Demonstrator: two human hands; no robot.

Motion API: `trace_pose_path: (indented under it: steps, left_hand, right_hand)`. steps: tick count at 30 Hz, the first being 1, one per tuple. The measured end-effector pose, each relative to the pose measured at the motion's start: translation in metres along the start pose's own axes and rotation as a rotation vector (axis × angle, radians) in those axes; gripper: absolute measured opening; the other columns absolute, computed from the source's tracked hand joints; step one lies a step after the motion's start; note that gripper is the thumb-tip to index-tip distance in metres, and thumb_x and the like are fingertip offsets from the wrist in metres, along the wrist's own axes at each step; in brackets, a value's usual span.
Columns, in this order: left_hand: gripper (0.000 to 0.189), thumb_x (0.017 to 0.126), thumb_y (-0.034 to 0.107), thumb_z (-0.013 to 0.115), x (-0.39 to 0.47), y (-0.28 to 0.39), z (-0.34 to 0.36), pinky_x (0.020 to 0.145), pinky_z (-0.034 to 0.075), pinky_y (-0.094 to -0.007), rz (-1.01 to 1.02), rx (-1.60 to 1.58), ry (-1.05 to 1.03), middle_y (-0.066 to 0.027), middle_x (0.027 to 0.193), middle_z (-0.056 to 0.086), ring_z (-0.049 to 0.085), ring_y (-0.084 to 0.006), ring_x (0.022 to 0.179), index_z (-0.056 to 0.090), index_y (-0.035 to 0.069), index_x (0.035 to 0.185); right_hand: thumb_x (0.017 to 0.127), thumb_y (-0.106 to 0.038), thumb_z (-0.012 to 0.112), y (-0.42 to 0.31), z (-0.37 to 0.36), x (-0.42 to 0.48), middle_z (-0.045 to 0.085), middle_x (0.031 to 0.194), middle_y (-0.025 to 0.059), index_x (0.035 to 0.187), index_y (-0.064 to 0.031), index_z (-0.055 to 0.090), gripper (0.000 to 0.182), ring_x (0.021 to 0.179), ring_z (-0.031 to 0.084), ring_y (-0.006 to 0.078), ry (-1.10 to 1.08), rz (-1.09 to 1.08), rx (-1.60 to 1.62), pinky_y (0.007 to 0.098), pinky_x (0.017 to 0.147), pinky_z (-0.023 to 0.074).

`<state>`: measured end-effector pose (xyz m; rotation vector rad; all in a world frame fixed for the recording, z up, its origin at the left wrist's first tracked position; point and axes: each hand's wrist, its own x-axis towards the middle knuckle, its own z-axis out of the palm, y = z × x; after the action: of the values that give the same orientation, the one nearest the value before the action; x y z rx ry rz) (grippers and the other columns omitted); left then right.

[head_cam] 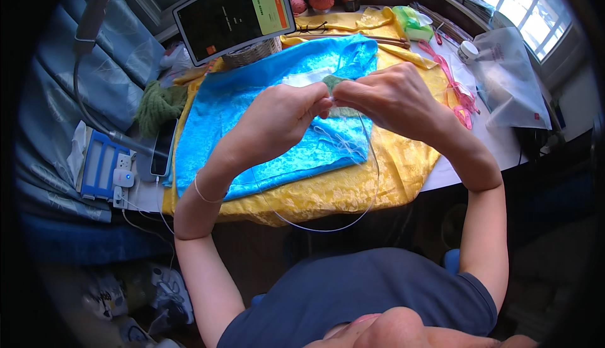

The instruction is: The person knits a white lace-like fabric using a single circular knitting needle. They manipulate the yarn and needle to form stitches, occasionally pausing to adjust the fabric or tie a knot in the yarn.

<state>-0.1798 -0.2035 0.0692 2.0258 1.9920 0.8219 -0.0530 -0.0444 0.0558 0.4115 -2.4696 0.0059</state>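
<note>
My left hand (281, 116) and my right hand (392, 100) meet above a bright blue satin-like cloth (283, 149). Their fingertips pinch a small bit of white strand (332, 102) between them; the fingers hide most of it. From near the hands a thin white cord (326, 230) hangs in a wide loop past the table's front edge. Loose white yarn (345, 143) lies in a tangle on the blue cloth below. Partly hidden behind my fingers is a green fuzzy knitted piece (347, 111), and white paper (307, 77) lies close by.
A yellow patterned cloth (401, 173) lies beneath the blue one. At the back, a tablet (236, 17) leans on a woven basket (253, 54). Left are green yarn (160, 107), a phone (164, 147) and a power strip (124, 178). A pink tape measure (461, 93) and plastic bag (508, 78) lie right.
</note>
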Motion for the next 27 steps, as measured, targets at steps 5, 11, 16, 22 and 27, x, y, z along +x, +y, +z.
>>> trace_pose_path:
  steps: [5,11,16,22,27]
  left_hand:
    - [0.016,0.088,0.012,0.047,-0.004,-0.007,0.009,0.058,0.043,-0.0307,-0.021,-0.022,0.049,-0.0129,0.069,0.056,0.056,-0.0264,0.063,0.049,-0.001,0.079]
    - [0.018,0.088,0.013,0.046,-0.003,-0.013,0.017,0.056,0.042,-0.0313,-0.018,-0.03,0.022,-0.0135,0.067,0.055,0.055,-0.0268,0.062,0.049,-0.001,0.078]
    - [0.02,0.089,0.016,0.046,-0.002,-0.01,0.015,0.055,0.041,-0.0304,-0.006,-0.046,0.108,-0.0124,0.065,0.053,0.053,-0.0243,0.059,0.048,-0.001,0.077]
    - [0.024,0.09,0.019,0.045,-0.002,-0.015,0.018,0.052,0.039,-0.0289,0.004,-0.074,0.14,-0.0109,0.063,0.05,0.049,-0.0212,0.055,0.048,0.0,0.077]
    - [0.023,0.09,0.02,0.044,0.001,-0.017,0.019,0.05,0.037,-0.0275,0.035,-0.114,0.184,-0.0087,0.062,0.048,0.046,-0.0177,0.054,0.05,0.0,0.08]
  right_hand:
    - [0.077,-0.019,0.061,0.004,-0.006,-0.001,0.054,0.059,0.0039,0.078,-0.0091,0.052,0.014,0.049,0.053,0.0199,-0.062,0.135,0.186,0.0302,0.043,0.0372]
    - [0.075,-0.011,0.061,0.007,-0.003,-0.009,0.056,0.068,0.0087,0.077,-0.0046,0.052,0.011,0.058,0.055,0.0242,0.062,0.142,0.319,0.0309,0.051,0.042]
    - [0.078,-0.016,0.061,0.01,-0.009,-0.008,0.054,0.065,0.008,0.078,-0.0059,0.05,0.014,0.056,0.054,0.0252,0.068,0.228,0.3,0.033,0.048,0.0399]
    - [0.077,-0.014,0.061,0.008,0.004,-0.004,0.051,0.064,0.0087,0.075,-0.0051,0.048,0.016,0.057,0.053,0.026,0.166,0.171,0.267,0.0337,0.048,0.0396]
    - [0.077,-0.014,0.062,0.009,0.009,0.002,0.05,0.062,0.009,0.075,-0.0049,0.048,0.017,0.056,0.052,0.0264,0.222,0.158,0.298,0.0347,0.048,0.0397]
